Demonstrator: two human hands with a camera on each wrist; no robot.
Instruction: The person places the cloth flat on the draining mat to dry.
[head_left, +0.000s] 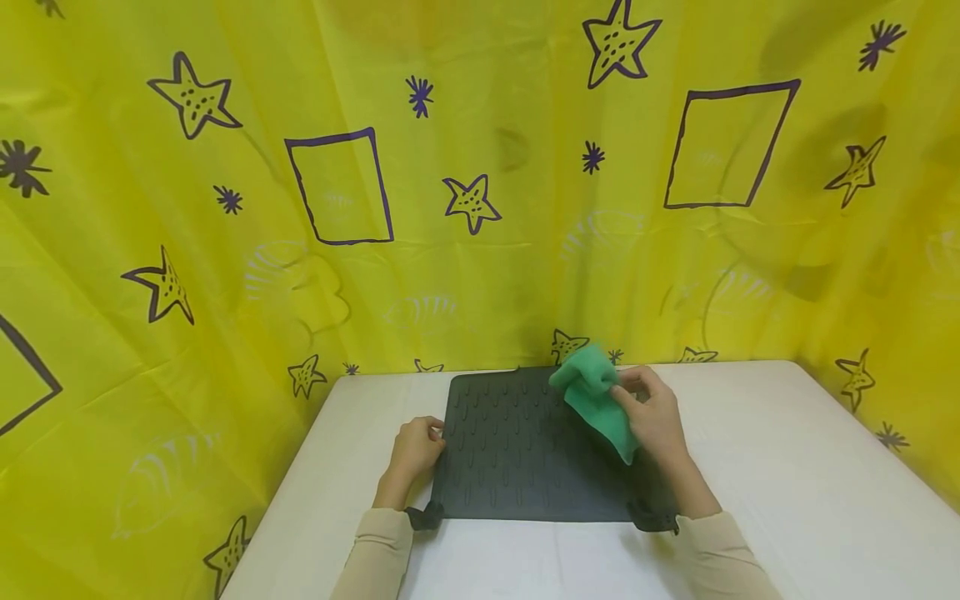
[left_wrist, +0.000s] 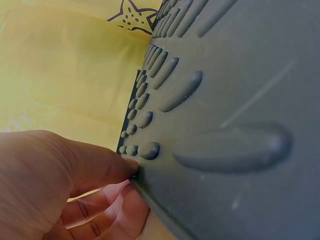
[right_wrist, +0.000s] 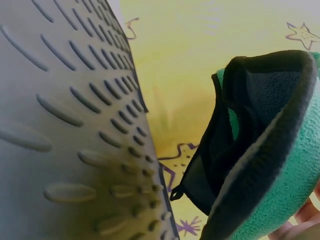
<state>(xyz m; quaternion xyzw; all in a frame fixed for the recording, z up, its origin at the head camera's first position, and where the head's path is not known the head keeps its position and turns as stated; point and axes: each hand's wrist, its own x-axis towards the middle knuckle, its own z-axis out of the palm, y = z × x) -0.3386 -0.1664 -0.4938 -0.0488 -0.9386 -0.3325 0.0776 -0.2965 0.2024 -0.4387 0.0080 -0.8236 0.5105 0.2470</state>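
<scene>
A dark grey rubber mat with rows of raised oblong ridges is at the white table, its far edge near the curtain. At its left edge, my left hand pinches the rim, the thumb on the ridged face and the fingers behind, as the left wrist view shows of the mat. My right hand grips a green cloth over the mat's right part. In the right wrist view the cloth is bunched, with a dark lining and a small corner loop; a gap separates it from the mat.
The white table extends on both sides of the mat and in front of it. A yellow curtain with purple stars and squares encloses the back and sides. Dark wrist-worn devices overlap the mat's near corners in the head view.
</scene>
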